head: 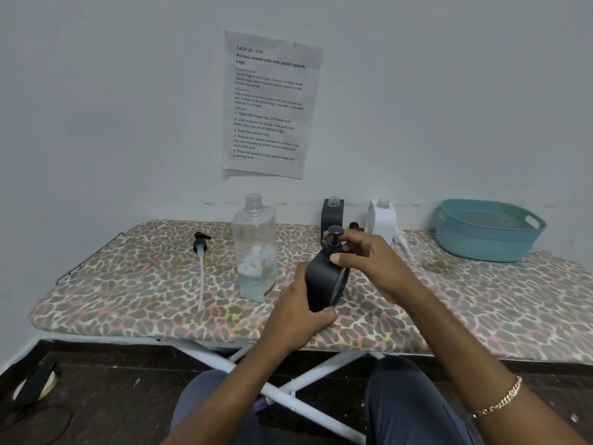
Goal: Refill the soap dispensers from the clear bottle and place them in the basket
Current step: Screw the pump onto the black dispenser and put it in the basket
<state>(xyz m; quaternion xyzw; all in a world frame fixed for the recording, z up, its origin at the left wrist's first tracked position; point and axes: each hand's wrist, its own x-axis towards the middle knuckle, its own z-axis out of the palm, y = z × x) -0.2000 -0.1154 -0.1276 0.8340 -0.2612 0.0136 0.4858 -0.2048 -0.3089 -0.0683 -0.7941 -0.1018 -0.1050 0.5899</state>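
1 black round plastic soap dispenser (322,284), upright on the leopard-print padded board (128,284): left hand (301,313) grips its body, right hand (369,261) pinches its pump top. 1 clear plastic bottle (256,252), uncapped and partly filled, stands just beside it. Behind stand 1 black capless dispenser (332,215) and 1 white capless dispenser (383,220); the teal plastic basket (487,242) sits well apart.

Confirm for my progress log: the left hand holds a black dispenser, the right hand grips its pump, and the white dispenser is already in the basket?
Not quite. The head view shows the white dispenser standing on the board, left of the basket, not in it. The rest holds.
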